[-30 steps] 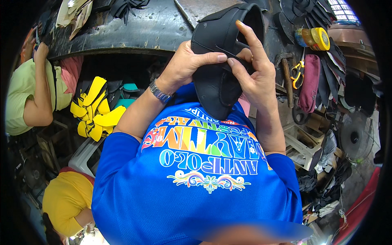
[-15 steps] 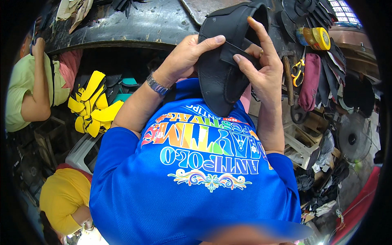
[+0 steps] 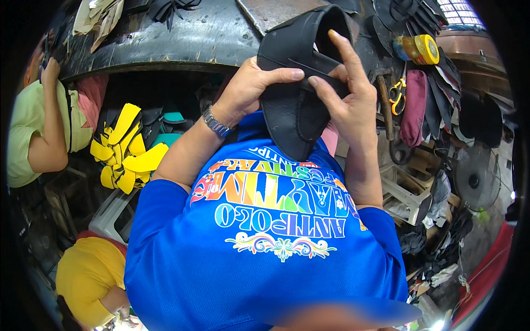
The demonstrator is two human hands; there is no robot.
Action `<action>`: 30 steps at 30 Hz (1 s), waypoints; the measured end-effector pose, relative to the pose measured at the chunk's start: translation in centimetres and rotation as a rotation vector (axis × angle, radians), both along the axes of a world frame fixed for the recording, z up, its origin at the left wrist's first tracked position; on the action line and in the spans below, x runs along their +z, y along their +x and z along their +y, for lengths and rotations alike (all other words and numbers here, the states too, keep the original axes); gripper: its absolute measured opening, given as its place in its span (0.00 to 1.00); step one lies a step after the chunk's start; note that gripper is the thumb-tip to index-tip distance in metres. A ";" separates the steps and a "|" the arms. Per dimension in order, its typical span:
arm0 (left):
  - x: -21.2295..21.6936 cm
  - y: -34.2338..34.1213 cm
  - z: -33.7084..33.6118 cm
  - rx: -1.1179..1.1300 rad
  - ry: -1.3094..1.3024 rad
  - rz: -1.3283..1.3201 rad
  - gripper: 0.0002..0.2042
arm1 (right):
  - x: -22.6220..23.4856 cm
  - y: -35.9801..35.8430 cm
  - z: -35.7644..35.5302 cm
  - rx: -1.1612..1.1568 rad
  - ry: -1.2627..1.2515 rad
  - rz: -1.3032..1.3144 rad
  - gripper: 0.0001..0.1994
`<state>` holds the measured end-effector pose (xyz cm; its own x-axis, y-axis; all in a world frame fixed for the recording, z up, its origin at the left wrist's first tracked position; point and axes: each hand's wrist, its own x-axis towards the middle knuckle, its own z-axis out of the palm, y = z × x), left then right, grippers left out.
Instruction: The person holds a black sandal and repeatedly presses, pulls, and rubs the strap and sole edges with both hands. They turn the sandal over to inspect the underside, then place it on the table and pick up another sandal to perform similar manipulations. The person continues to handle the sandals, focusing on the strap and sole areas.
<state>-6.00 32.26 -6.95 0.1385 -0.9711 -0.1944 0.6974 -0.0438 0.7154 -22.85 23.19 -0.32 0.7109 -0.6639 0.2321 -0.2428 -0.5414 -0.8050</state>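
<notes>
Fingers [image 3: 338,73] pinch a black shoe upper [image 3: 287,118], thumbs [image 3: 285,75] close, right index [image 3: 348,54] extended.

One bright-blue shirt [image 3: 265,281], short-sleeved. Across its far part I note, from afar, multicoloured lettering [image 3: 270,190]; nearer, one symmetrical scrollwork ornament [image 3: 282,246]. At left, one silver-grey wristwatch [image 3: 216,122], link band.

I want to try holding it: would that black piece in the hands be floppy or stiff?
The black piece is probably bendy but not limp, since it curves round an open gap. It's likely light, as the left hand and right hand hold it with thumbs and fingers.
</notes>
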 end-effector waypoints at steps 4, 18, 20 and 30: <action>-0.4 0.4 0.0 -0.019 0.048 0.002 0.17 | 0.3 -0.6 -0.3 -0.015 0.154 -0.110 0.38; -0.6 0.3 0.2 0.043 0.043 -0.029 0.17 | -0.9 -0.1 0.5 -0.087 -0.024 -0.008 0.37; -0.7 0.1 0.4 0.074 0.025 0.001 0.16 | -1.1 -0.1 0.5 -0.082 -0.049 0.029 0.37; -0.7 0.1 0.6 0.113 0.049 -0.021 0.16 | -0.4 -1.6 0.1 -0.060 -0.221 0.045 0.36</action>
